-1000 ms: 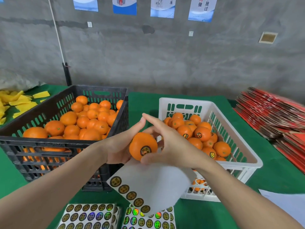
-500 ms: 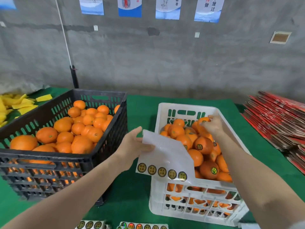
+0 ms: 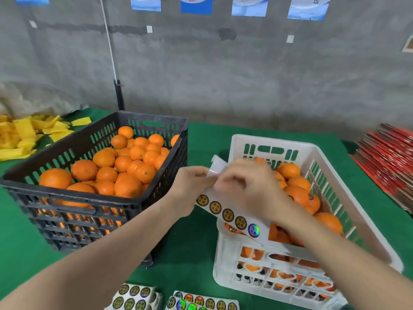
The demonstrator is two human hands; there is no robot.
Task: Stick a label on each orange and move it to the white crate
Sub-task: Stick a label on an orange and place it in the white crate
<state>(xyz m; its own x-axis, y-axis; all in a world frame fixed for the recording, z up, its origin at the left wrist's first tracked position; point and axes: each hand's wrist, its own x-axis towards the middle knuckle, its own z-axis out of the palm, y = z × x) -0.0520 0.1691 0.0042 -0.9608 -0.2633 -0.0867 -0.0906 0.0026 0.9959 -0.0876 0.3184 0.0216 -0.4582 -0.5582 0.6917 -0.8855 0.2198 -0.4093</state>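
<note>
My left hand (image 3: 190, 186) holds a white backing sheet (image 3: 237, 217) that carries a row of round labels along its lower edge. My right hand (image 3: 243, 186), blurred, lies with curled fingers on the upper part of that sheet, over the left rim of the white crate (image 3: 321, 162). Whether it pinches a label or the sheet I cannot tell. The white crate holds several labelled oranges (image 3: 299, 195). To the left stands a black crate (image 3: 93, 202) full of unlabelled oranges (image 3: 125, 166).
Stacks of spare label sheets (image 3: 176, 299) lie at the near table edge on the green cloth (image 3: 196, 247). Yellow strips (image 3: 24, 135) are piled at the far left. Red flat cartons (image 3: 388, 162) are stacked at the right. A grey wall stands behind.
The right hand put the labelled orange into the white crate, then came back left onto the label sheet. The left hand has kept holding the sheet.
</note>
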